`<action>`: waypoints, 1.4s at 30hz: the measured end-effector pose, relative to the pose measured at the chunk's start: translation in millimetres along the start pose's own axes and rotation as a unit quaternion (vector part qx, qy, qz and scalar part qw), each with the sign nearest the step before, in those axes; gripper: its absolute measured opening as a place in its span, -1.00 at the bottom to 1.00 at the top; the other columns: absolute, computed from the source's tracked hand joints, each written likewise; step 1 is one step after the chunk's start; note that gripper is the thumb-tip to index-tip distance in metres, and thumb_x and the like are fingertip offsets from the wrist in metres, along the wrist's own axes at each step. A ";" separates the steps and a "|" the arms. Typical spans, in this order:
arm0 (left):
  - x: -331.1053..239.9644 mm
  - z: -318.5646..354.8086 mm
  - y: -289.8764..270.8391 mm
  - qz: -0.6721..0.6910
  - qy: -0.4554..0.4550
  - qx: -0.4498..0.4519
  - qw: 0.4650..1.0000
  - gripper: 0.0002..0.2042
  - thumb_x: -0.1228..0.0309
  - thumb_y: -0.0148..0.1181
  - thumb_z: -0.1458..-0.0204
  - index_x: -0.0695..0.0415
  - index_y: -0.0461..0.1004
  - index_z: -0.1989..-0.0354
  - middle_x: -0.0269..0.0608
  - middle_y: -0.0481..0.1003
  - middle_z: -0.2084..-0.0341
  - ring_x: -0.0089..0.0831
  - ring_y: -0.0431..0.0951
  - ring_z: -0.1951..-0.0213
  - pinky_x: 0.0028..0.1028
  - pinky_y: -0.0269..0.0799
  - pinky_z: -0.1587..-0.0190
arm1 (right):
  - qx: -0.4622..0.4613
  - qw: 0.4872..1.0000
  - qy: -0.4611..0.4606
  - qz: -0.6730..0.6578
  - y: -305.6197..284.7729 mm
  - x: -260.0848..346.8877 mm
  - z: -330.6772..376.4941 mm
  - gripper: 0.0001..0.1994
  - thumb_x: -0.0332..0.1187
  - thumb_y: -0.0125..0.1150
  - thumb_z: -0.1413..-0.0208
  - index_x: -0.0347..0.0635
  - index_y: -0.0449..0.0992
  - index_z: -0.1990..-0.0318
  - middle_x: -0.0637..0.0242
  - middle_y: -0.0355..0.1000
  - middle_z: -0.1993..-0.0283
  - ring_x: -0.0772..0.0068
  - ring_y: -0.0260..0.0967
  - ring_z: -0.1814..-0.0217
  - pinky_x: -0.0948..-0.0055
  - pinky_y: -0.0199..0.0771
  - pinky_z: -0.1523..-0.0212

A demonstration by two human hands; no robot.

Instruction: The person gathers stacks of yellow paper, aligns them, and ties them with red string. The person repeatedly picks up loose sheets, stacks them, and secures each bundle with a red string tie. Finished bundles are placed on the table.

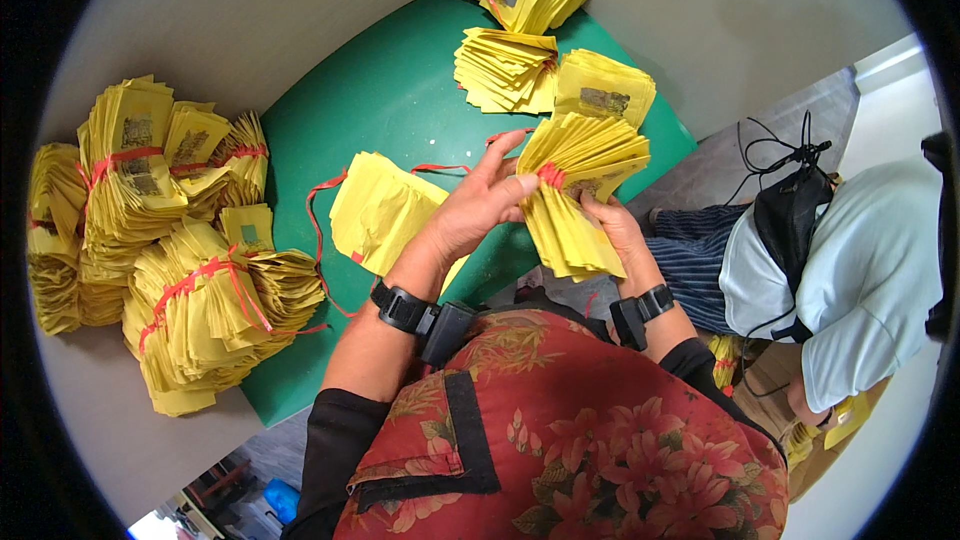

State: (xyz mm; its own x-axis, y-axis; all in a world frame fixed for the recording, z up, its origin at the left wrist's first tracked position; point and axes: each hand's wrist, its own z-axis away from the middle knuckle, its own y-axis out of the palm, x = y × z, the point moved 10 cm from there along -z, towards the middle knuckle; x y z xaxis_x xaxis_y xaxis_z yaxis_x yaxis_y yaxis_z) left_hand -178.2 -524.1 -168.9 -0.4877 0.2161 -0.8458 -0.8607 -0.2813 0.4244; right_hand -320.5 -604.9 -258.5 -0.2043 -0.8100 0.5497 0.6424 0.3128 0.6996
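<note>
"Green covers my feed: a table (400,70), with tied paper packs (190,320) along its left edge. Where's the yellow bundle (572,220)?"

"I see it held up over the table's near right edge, long axis running roughly from the table's far side to its near side. A loose paper stack (375,208) lies on the table, to its left."

"Which hand is nearer?"

"Neither; I have both on it. The left hand (480,198) clasps its left flank, the right hand (620,232) grips the right."

"And the red tie (550,175)?"

"On the bundle's flank toward the table's left end, beside the left thumb. Whether those fingers pinch a ribbon end, I can't tell."
</note>
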 end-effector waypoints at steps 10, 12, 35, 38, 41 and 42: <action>0.2 0.3 -11.1 -0.098 -0.017 -0.082 0.992 -0.76 0.37 0.14 -0.28 0.23 0.56 -0.01 -0.26 0.61 0.20 -0.53 0.62 0.21 -0.44 0.62 0.14 | 0.014 0.999 0.036 -0.004 -6.6 -11.4 5.3 -0.49 -0.45 0.22 -0.26 -0.25 0.26 -0.34 0.12 0.44 -0.23 0.17 0.50 -0.18 0.22 0.57 -0.18; -4.1 -0.3 -12.8 -0.101 0.001 -0.096 0.990 -0.78 0.37 0.15 -0.28 0.25 0.59 0.05 -0.28 0.62 0.26 -0.55 0.62 0.27 -0.47 0.62 0.18 | 0.024 0.998 0.058 -0.010 -6.2 -15.7 7.0 -0.45 -0.48 0.26 -0.21 -0.28 0.27 -0.34 0.11 0.45 -0.22 0.19 0.51 -0.17 0.23 0.57 -0.17; 5.0 -0.7 -16.0 -0.066 0.013 -0.095 0.993 -0.78 0.47 0.28 -0.16 0.29 0.58 0.06 -0.17 0.63 0.18 -0.46 0.61 0.10 -0.44 0.57 0.01 | 0.110 0.990 -0.005 -0.089 -2.3 -6.8 4.3 -0.57 -0.16 0.01 -0.40 -0.22 0.35 -0.28 0.05 0.43 -0.22 0.10 0.50 -0.15 0.11 0.61 -0.13; -6.3 0.9 -8.0 -0.133 0.050 -0.067 0.988 -0.69 0.43 0.33 -0.12 0.30 0.56 -0.01 -0.16 0.63 0.13 -0.43 0.61 0.05 -0.40 0.54 -0.05 | 0.107 0.993 -0.041 -0.031 2.2 0.4 3.8 -0.56 -0.18 0.04 -0.39 -0.23 0.34 -0.30 0.05 0.43 -0.24 0.12 0.50 -0.16 0.12 0.62 -0.13; -14.4 9.6 6.4 -0.195 0.067 0.006 0.979 -0.34 0.32 0.46 0.01 0.27 0.36 -0.26 -0.08 0.52 -0.11 -0.34 0.52 -0.13 -0.33 0.43 -0.20 | 0.093 0.995 -0.021 -0.041 1.6 -3.5 -0.2 -0.53 -0.16 0.09 -0.37 -0.20 0.35 -0.32 0.09 0.44 -0.25 0.17 0.50 -0.18 0.16 0.62 -0.14; -14.9 15.4 8.2 -0.229 0.068 0.005 0.971 -0.28 0.30 0.48 0.04 0.26 0.31 -0.30 -0.06 0.48 -0.16 -0.32 0.50 -0.17 -0.32 0.41 -0.22 | 0.108 0.994 -0.028 -0.015 5.2 -3.9 -0.4 -0.52 -0.14 0.10 -0.36 -0.19 0.35 -0.32 0.10 0.44 -0.25 0.18 0.50 -0.18 0.17 0.61 -0.15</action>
State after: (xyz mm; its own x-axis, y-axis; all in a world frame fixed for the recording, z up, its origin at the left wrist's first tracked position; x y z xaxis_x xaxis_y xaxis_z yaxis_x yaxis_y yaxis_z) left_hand -180.3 -515.2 -147.9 -0.0300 0.1904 -0.9813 -0.9843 -0.1763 -0.0041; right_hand -316.1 -600.3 -257.2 -0.2660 -0.7938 0.5470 0.4635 0.3922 0.7946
